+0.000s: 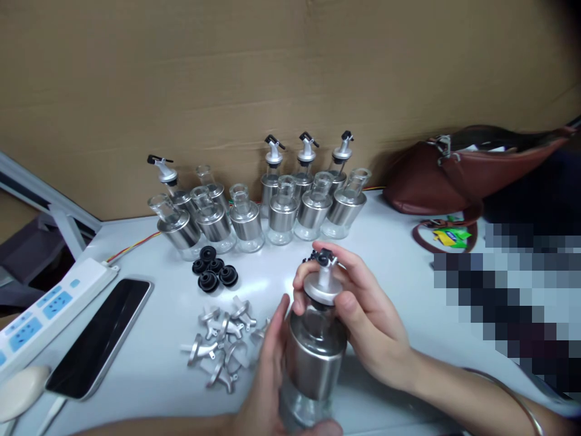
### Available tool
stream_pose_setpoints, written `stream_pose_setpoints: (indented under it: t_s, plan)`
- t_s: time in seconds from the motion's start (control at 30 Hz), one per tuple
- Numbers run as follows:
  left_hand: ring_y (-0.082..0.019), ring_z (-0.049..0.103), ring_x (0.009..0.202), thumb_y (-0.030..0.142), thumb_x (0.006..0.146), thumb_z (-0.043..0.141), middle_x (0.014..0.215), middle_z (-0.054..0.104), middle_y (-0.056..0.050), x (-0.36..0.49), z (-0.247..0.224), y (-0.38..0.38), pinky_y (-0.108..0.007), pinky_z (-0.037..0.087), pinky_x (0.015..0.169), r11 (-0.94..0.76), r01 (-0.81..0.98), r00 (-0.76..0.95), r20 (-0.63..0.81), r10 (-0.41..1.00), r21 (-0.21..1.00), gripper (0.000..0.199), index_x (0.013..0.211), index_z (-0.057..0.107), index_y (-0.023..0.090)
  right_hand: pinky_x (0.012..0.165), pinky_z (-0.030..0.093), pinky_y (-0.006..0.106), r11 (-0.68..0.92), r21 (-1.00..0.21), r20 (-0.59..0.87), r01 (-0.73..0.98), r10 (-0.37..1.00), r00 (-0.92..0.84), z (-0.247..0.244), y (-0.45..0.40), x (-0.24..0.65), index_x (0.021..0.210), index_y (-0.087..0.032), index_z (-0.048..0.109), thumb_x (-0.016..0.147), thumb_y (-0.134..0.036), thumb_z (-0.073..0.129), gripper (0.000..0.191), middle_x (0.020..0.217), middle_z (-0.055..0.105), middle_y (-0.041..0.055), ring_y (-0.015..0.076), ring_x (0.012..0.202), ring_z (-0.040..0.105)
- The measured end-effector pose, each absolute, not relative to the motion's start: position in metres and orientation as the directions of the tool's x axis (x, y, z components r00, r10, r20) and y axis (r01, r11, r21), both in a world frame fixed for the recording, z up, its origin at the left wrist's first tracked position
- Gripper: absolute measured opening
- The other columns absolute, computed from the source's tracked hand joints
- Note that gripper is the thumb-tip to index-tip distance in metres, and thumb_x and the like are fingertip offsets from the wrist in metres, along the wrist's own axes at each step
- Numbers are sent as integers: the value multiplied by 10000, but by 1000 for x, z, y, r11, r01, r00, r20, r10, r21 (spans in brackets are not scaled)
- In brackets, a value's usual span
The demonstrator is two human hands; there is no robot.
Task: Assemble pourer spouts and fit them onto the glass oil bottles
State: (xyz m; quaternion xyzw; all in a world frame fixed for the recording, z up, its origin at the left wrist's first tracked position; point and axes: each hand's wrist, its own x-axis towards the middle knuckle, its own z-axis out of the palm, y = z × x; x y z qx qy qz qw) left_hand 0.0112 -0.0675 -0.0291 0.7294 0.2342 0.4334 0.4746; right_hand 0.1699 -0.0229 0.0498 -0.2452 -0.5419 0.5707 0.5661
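My left hand (267, 375) is wrapped round the lower part of a glass bottle with a steel band (315, 360), near the table's front edge. A silver pour spout (323, 286) with a black lever sits on the bottle's neck. The fingers and thumb of my right hand (372, 327) close round this spout. Left of the bottle lies a pile of loose silver spout parts (222, 345). Behind that pile are several black rubber stoppers (214, 269). Small black parts (311, 257) show partly behind my right hand.
Steel-banded bottles (246, 221) stand in rows at the back, several with spouts. A phone (100, 336), a power strip (49, 309) and a white round object (22, 392) lie left. At right are a brown bag (426, 175) and a green-yellow packet (451, 236). Cardboard (227, 79) rises behind.
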Motion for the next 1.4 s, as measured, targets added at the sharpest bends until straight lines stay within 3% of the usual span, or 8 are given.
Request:
stream_pose_setpoints:
  t_s: [0.1, 0.27, 0.47, 0.7, 0.87, 1.03, 1.23, 1.4]
  plan:
    - [-364, 234, 1435, 504, 837, 618, 1578, 128, -198, 14, -24, -62, -603, 320, 1092, -242, -114, 564, 264, 783, 963, 980, 1473, -99, 303, 748, 573, 333, 167, -892, 299, -419, 915, -270, 51, -24, 169, 1300, -394, 448, 931, -401, 545, 382, 1026, 633, 34, 157, 815, 668]
    - [-345, 498, 1250, 474, 697, 713, 1346, 467, -196, 17, -21, -61, -572, 395, 1038, 4, -61, 551, 31, 834, 998, 851, 1362, 273, 177, 798, 554, 359, 75, -910, 197, -407, 944, -265, 51, -22, 168, 1153, -318, 550, 857, -446, 646, 336, 995, 684, 36, 181, 863, 696]
    - [-379, 367, 1340, 349, 648, 737, 1416, 401, -183, 22, -3, -53, -563, 305, 1099, 76, -93, 577, -9, 817, 993, 886, 1383, 275, 172, 733, 470, 279, -10, -987, 38, -163, 957, -288, 66, -27, 164, 954, -246, 564, 807, -453, 697, 287, 871, 618, -5, 146, 812, 586]
    - [-370, 532, 1112, 306, 616, 712, 1188, 565, -148, 21, 7, -52, -527, 399, 981, 88, -4, 568, -70, 820, 996, 804, 1332, 376, 157, 578, 354, 218, -123, -991, -102, -53, 949, -299, 78, -12, 151, 750, -186, 487, 723, -400, 761, 349, 678, 429, -65, 84, 618, 400]
    - [-348, 507, 1067, 299, 569, 687, 1057, 560, -113, 20, 11, -54, -497, 387, 963, 69, 66, 510, -93, 855, 995, 682, 1190, 441, 164, 509, 303, 211, -152, -988, -134, -5, 888, -440, 92, -4, 145, 659, -170, 486, 687, -352, 773, 340, 572, 402, -78, 68, 535, 350]
    - [-183, 488, 703, 350, 541, 690, 785, 478, -22, 19, 15, -54, -340, 424, 652, 220, 85, 559, -229, 797, 972, 527, 966, 428, 183, 550, 375, 233, -288, -957, -225, -30, 804, -550, 89, 2, 150, 657, -160, 544, 645, -330, 788, 298, 576, 572, -36, 85, 518, 471]
    - [-137, 468, 660, 431, 543, 799, 756, 493, -10, 13, 5, -48, -282, 394, 611, 241, -89, 693, -113, 712, 966, 501, 858, 500, 181, 595, 481, 274, -468, -836, -98, -285, 639, -763, 70, 12, 156, 668, -157, 558, 649, -227, 787, 241, 614, 644, -9, 123, 551, 608]
    - [-183, 593, 692, 514, 514, 846, 787, 636, -68, 7, -21, -46, -307, 456, 654, 467, -225, 813, -99, 573, 855, 556, 852, 624, 133, 570, 490, 247, -564, -616, 209, -549, 555, -805, 47, 23, 146, 676, -157, 562, 682, -191, 740, 182, 550, 619, -21, 115, 488, 609]
